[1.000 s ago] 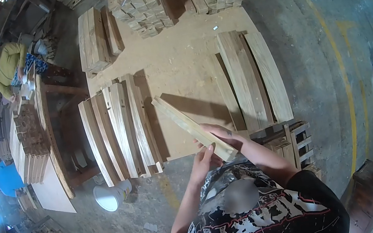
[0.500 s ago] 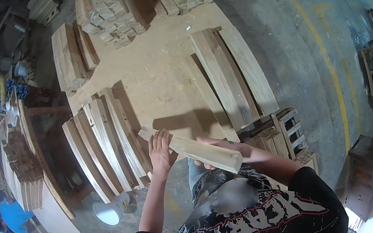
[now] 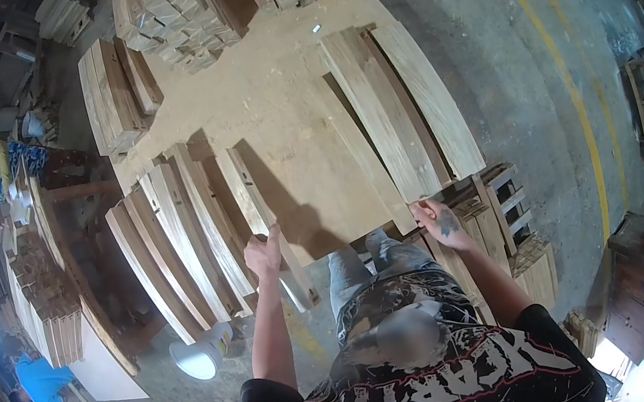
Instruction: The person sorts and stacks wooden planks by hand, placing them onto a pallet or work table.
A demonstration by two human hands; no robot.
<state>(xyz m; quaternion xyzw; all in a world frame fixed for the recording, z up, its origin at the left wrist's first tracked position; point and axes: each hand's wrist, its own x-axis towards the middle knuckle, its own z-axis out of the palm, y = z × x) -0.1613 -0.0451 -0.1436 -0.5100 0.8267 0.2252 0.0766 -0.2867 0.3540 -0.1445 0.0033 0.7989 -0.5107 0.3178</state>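
Observation:
My left hand (image 3: pixel 264 252) is closed around the near part of a pale wooden post (image 3: pixel 247 188), which has small dark slots in its upper face. The post lies lengthwise at the right of a row of similar wooden posts (image 3: pixel 183 234), with a gap between them. My right hand (image 3: pixel 440 223) is at the near ends of the wide wooden boards (image 3: pixel 373 97) on the right. Its fingers are curled; whether they grip a board end cannot be made out.
Beneath the wood is a tan panel surface (image 3: pixel 278 97). Stacked lumber (image 3: pixel 172 12) stands at its far side. A white bucket (image 3: pixel 197 359) sits on the floor at left. A pallet (image 3: pixel 508 203) is beside my right arm. Two people, one in a blue shirt (image 3: pixel 45 381), are at far left.
The post, held slantwise in both hands before, now lies alongside the row with only my left hand on it. My right hand has moved right to the board ends.

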